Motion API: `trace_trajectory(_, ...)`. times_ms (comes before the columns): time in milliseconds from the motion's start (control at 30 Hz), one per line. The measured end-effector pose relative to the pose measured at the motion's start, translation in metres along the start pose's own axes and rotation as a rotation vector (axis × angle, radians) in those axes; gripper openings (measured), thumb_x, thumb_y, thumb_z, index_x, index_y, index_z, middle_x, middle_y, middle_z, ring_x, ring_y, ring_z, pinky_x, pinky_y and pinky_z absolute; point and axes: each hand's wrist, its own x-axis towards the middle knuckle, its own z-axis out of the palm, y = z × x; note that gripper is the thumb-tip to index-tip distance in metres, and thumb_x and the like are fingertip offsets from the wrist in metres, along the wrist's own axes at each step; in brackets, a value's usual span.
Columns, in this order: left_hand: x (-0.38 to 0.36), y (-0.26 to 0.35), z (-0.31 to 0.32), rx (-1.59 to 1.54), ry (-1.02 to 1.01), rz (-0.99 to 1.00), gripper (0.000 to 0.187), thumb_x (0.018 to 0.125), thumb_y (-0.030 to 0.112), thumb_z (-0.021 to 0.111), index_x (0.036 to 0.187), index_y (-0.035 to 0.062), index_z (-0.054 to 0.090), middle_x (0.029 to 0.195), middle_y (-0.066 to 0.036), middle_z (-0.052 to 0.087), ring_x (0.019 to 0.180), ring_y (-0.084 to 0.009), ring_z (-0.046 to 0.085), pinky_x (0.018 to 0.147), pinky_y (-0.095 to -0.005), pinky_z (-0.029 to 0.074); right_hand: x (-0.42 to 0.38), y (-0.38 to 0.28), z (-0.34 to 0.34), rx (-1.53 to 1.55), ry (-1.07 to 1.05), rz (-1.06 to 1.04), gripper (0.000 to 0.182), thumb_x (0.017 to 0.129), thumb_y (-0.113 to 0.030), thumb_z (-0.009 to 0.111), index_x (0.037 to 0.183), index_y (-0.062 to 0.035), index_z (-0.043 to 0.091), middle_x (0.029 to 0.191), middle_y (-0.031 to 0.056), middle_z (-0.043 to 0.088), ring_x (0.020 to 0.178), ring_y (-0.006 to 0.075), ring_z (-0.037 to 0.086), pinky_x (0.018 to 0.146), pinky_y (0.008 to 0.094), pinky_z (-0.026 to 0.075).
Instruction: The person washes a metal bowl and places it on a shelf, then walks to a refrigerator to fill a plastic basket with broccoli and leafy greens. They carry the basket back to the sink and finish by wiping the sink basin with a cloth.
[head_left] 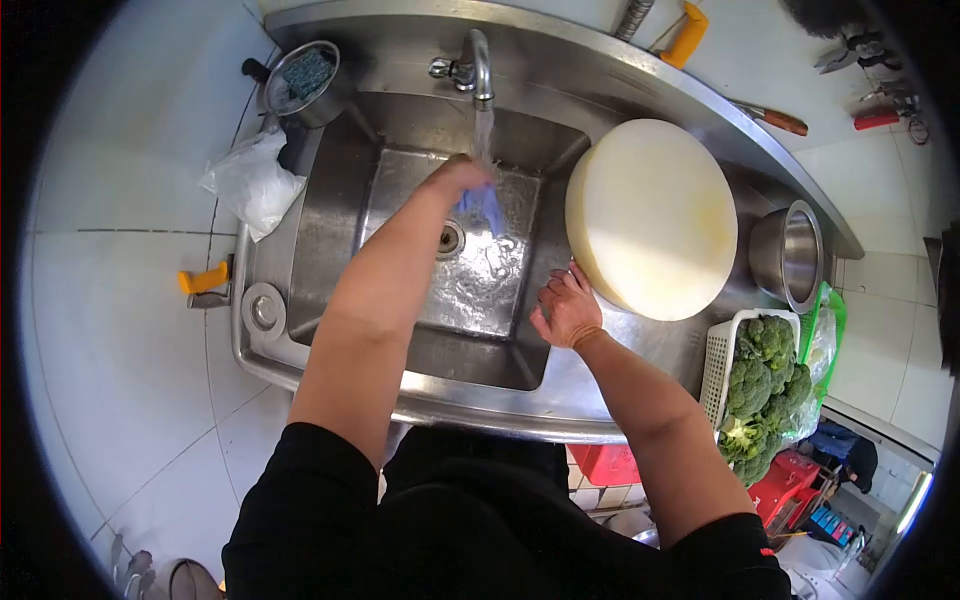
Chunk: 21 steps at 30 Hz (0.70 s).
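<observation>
Black-sleeved arms reach from the near edge toward a steel sink (300, 290).

Left hand (455, 180): far centre of the basin, fingers closed around a blue cloth (482, 208), held under running water from the tap (478, 65). The cloth hangs just above the drain (450, 238).

Right hand (565, 308): at the right rim of the basin, fingers loosely spread, fingertips touching the near-left edge of a round white chopping board (650, 215).

Chopping board: tilted, resting on the right side of the sink, partly over the basin.

Steel bowl (788, 252): right of the board, lying on its side, touching or nearly touching it.

White basket (722, 352): near right, holding broccoli (762, 385).

Small steel pot (300, 80): far left corner of the sink, a scrubbing pad inside.

Crumpled plastic bag (252, 180): left edge of the sink, just near of the pot.

Knife with wooden handle (772, 118): far right on the sink ledge.

Orange-handled tool (204, 280): left on the tiled floor, just beside the sink.
</observation>
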Motion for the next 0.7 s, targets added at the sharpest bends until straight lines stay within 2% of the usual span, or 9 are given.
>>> trace_trajectory(67,0.000,-0.002,-0.001,-0.678,0.018,-0.055,0.017,0.083,0.015,0.066,0.095,0.0023,0.066,0.082,-0.006,0.066,0.070,-0.0228,0.065,0.058,-0.0380,0.052,-0.001,0.001,0.003,0.031,0.020,-0.005,0.032,0.079,-0.033,0.054,0.083,-0.0052,0.070,0.097,0.0114,0.065,0.118,0.0281,0.049,0.114,0.0495,0.024)
trace_trajectory(100,-0.003,0.004,0.001,-0.751,0.012,-0.096,0.015,0.084,0.012,0.068,0.094,0.0014,0.064,0.075,-0.006,0.061,0.060,-0.0195,0.057,0.051,-0.0333,0.046,-0.002,0.001,0.003,0.032,0.025,0.004,0.032,0.079,-0.033,0.054,0.083,-0.0052,0.070,0.097,0.0114,0.065,0.118,0.0281,0.049,0.114,0.0495,0.024)
trace_trajectory(233,-0.018,0.015,-0.004,-0.635,0.043,-0.091,0.008,0.078,0.008,0.071,0.080,0.0049,0.064,0.073,-0.007,0.061,0.062,-0.0169,0.055,0.051,-0.0331,0.041,0.000,0.001,0.000,0.037,0.013,-0.007,0.032,0.080,-0.033,0.054,0.082,-0.0050,0.069,0.097,0.0116,0.065,0.118,0.0288,0.049,0.115,0.0498,0.024)
trace_trajectory(300,-0.023,0.016,-0.005,-0.692,0.006,0.025,0.009,0.074,0.006,0.069,0.072,0.0071,0.060,0.066,-0.005,0.056,0.056,-0.0150,0.049,0.048,-0.0308,0.036,0.000,0.001,-0.001,0.030,-0.001,-0.016,0.032,0.080,-0.033,0.054,0.083,-0.0050,0.069,0.096,0.0116,0.065,0.119,0.0290,0.049,0.115,0.0499,0.024)
trace_trajectory(500,-0.066,0.044,-0.017,-0.602,0.115,0.048,0.006,0.068,0.002,0.065,0.068,0.0045,0.059,0.061,-0.004,0.054,0.049,-0.0144,0.045,0.042,-0.0327,0.033,0.001,-0.007,-0.001,-0.008,-0.030,0.011,0.030,0.078,-0.031,0.056,0.089,-0.0056,0.069,0.102,0.0116,0.063,0.118,0.0289,0.050,0.114,0.0510,0.025)
trace_trajectory(567,-0.078,0.055,-0.027,-0.557,0.135,0.108,0.006,0.068,0.002,0.065,0.069,0.0043,0.060,0.062,-0.004,0.054,0.049,-0.0144,0.045,0.042,-0.0323,0.032,0.010,-0.006,0.009,0.126,0.002,0.124,0.037,0.078,-0.026,0.063,0.106,-0.0033,0.064,0.114,0.0146,0.060,0.123,0.0321,0.047,0.113,0.0489,0.028)
trace_trajectory(600,-0.082,0.053,-0.025,-0.503,0.116,0.125,0.006,0.067,0.003,0.065,0.070,0.0041,0.060,0.062,-0.004,0.055,0.049,-0.0144,0.046,0.041,-0.0318,0.032,0.027,-0.014,0.007,0.125,-0.008,0.103,0.037,0.078,-0.026,0.063,0.106,-0.0033,0.064,0.114,0.0146,0.060,0.123,0.0321,0.047,0.113,0.0489,0.028)
trace_trajectory(667,-0.093,0.055,-0.025,-0.557,0.110,0.117,0.014,0.068,0.007,0.066,0.081,0.0061,0.064,0.070,-0.001,0.057,0.055,-0.0120,0.046,0.047,-0.0292,0.035,0.079,-0.030,0.010,0.527,0.395,0.420,0.059,0.077,-0.024,0.069,0.129,-0.0034,0.051,0.127,0.0201,0.054,0.129,0.0373,0.042,0.111,0.0464,0.032)
trace_trajectory(700,-0.105,0.063,-0.026,-0.561,0.094,0.123,0.017,0.068,0.007,0.065,0.085,0.0060,0.066,0.072,-0.001,0.058,0.056,-0.0115,0.047,0.047,-0.0282,0.035,0.109,-0.030,0.013,0.500,0.463,0.399,0.068,0.078,-0.025,0.071,0.136,-0.0027,0.044,0.132,0.0224,0.050,0.128,0.0389,0.043,0.110,0.0452,0.033)
